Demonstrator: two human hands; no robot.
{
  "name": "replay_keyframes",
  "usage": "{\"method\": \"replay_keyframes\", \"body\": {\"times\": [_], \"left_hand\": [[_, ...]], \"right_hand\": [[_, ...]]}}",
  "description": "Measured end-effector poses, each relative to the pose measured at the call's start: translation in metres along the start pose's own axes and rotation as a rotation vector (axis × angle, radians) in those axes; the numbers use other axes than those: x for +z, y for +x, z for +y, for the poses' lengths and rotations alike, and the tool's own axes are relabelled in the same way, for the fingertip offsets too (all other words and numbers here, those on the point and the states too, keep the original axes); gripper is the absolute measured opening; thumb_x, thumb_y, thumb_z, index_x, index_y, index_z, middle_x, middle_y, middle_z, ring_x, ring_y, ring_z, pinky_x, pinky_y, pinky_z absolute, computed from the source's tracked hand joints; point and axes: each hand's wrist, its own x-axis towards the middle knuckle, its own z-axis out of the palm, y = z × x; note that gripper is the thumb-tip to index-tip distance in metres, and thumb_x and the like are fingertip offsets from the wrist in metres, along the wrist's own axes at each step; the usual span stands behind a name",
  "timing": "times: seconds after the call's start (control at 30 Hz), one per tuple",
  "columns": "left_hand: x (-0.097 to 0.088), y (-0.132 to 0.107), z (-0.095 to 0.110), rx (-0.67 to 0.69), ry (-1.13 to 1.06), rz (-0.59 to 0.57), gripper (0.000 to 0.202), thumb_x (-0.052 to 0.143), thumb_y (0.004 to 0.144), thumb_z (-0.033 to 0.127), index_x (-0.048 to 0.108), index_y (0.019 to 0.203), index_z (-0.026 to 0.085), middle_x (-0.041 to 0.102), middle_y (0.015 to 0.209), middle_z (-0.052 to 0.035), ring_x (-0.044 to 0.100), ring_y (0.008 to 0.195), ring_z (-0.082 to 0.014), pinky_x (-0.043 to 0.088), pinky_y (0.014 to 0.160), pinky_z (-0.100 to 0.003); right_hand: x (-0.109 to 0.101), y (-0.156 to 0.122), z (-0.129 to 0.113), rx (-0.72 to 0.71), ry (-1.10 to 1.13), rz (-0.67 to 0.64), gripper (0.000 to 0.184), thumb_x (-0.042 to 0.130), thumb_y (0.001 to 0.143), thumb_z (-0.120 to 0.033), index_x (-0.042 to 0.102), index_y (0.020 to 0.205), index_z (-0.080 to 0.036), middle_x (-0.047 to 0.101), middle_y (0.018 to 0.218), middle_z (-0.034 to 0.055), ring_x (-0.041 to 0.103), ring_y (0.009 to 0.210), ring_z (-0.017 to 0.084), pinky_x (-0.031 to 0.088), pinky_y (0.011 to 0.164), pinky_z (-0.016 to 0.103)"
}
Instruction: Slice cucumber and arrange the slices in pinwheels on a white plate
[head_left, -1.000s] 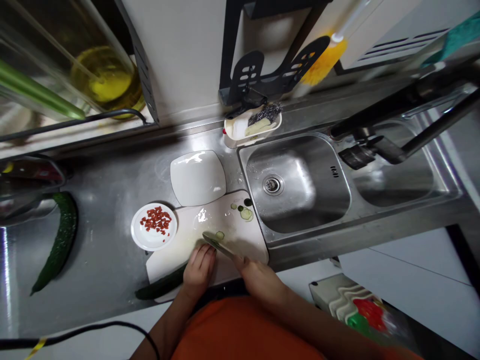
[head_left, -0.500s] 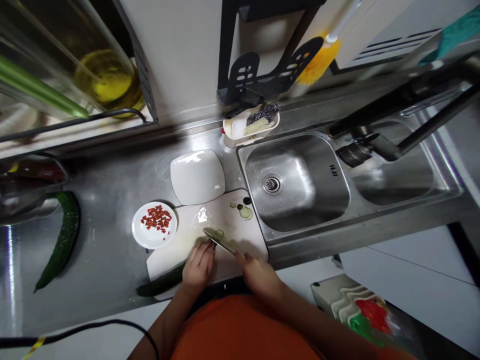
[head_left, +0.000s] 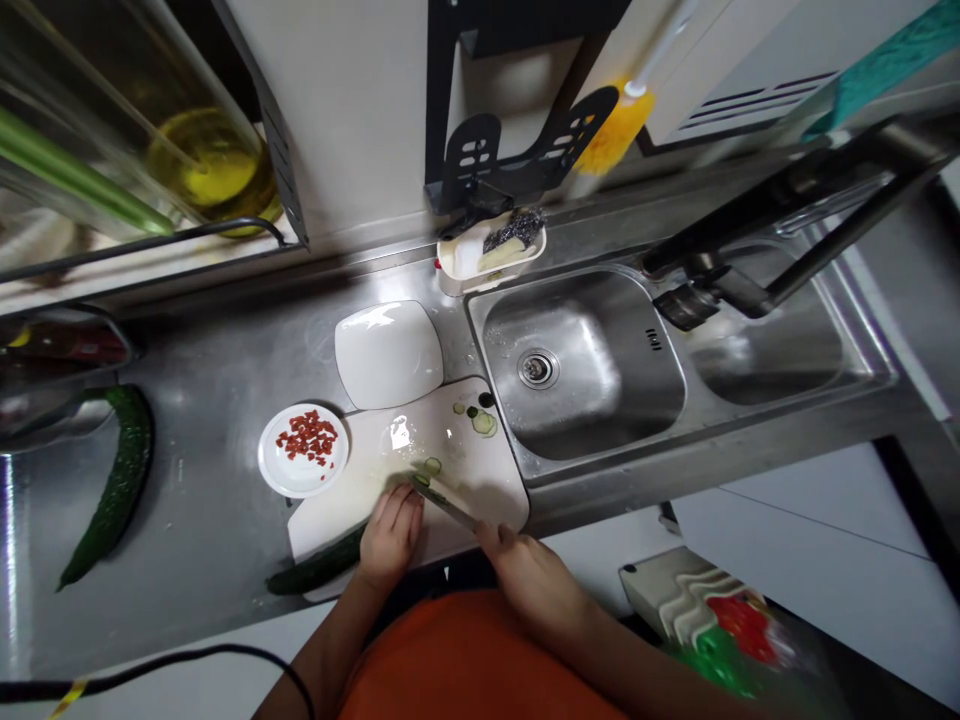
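My left hand (head_left: 391, 535) is closed over a dark green cucumber (head_left: 322, 565), which lies along the near edge of a white cutting board (head_left: 491, 485). In my right hand (head_left: 529, 570) is a kitchen knife (head_left: 450, 507), its blade low over the board at the cut end by my left fingertips. A fresh cucumber slice (head_left: 432, 466) lies just beyond the blade. Several more slices and dark end pieces (head_left: 484, 423) sit near the board's right corner. My left hand hides the cut end of the cucumber.
A small white plate of chopped red pieces (head_left: 304, 482) overlaps the board's left side. Behind the board stands a square white plate (head_left: 388, 355). A whole cucumber (head_left: 120, 480) lies far left. To the right are a steel sink (head_left: 585, 420), a black faucet (head_left: 750, 250) and a sponge holder (head_left: 491, 275).
The knife blade has come down and tilted at the cucumber's cut end, and another slice shows beside it. Both hands keep their grip. The whole view has shifted slightly.
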Motion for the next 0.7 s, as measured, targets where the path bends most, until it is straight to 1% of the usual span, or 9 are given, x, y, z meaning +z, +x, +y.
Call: {"method": "replay_keyframes", "body": {"times": [0.13, 0.33, 0.57, 0.7], "left_hand": [[0.0001, -0.0003, 0.0004, -0.015, -0.017, 0.004, 0.019, 0.053, 0.086, 0.011, 0.062, 0.102, 0.012, 0.068, 0.097, -0.0097, 0.062, 0.102, -0.0218, 0.049, 0.095, -0.04], [0.001, -0.0015, -0.0002, 0.004, -0.01, -0.001, 0.018, 0.054, 0.086, 0.011, 0.063, 0.101, 0.012, 0.068, 0.095, -0.0097, 0.061, 0.102, -0.022, 0.048, 0.096, -0.04], [0.0015, -0.0008, -0.0003, -0.007, -0.002, 0.01, 0.019, 0.053, 0.086, 0.011, 0.062, 0.103, 0.012, 0.068, 0.097, -0.0099, 0.061, 0.102, -0.0218, 0.048, 0.095, -0.04], [0.0008, 0.0002, -0.0002, -0.002, -0.008, 0.0, 0.018, 0.053, 0.086, 0.011, 0.062, 0.101, 0.012, 0.068, 0.095, -0.0096, 0.061, 0.102, -0.0218, 0.048, 0.095, -0.04]], "right_hand": [[-0.0038, -0.0014, -0.0008, 0.01, 0.016, -0.001, 0.047, 0.029, 0.082, 0.002, 0.053, 0.115, -0.019, 0.066, 0.098, 0.01, 0.067, 0.083, 0.022, 0.042, 0.062, 0.025], [-0.0034, -0.001, -0.001, -0.004, 0.034, 0.002, 0.047, 0.027, 0.083, 0.001, 0.053, 0.116, -0.019, 0.066, 0.098, 0.0103, 0.067, 0.082, 0.022, 0.044, 0.064, 0.026], [-0.0084, 0.0001, -0.0026, -0.013, 0.047, 0.017, 0.047, 0.027, 0.084, 0.001, 0.054, 0.117, -0.019, 0.066, 0.097, 0.0108, 0.066, 0.084, 0.021, 0.044, 0.066, 0.024], [-0.011, 0.0008, -0.0031, -0.026, 0.048, 0.022, 0.047, 0.024, 0.085, 0.001, 0.055, 0.115, -0.018, 0.067, 0.096, 0.0108, 0.066, 0.084, 0.021, 0.044, 0.066, 0.025]]}}
